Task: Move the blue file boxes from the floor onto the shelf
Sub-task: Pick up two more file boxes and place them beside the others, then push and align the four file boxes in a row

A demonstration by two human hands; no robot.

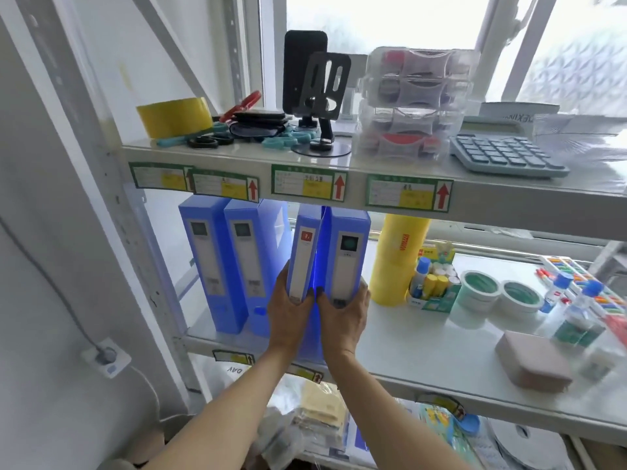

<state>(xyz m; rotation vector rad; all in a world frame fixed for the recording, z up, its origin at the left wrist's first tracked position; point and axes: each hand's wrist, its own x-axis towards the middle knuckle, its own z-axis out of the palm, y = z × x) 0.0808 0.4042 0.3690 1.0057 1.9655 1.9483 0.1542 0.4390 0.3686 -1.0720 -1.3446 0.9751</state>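
- Both forearms were seen reaching up from the bottom of the view, over a cluttered lower level of paper packets and bags.
- Each hand was closed around the foot of one box: the left hand [288,317] gripped the narrow blue file box [304,252], the right hand [344,315] the wider blue file box [347,256]. Both boxes stood upright and side by side on the middle shelf [424,347], their bases near its front edge.
- Two more shelved file boxes [230,262] stood upright just to the left, with a gap between them and the held pair.
- Four boxes were thus judged to be on the shelf; the floor was not in view, so whether any remained could not be told.
- Room was tight: the yellow tape stack [395,262] stood just beside the right box, and the upper shelf [356,184] lay close above the box tops.
- Deeper space behind the boxes appeared open for pushing them back.
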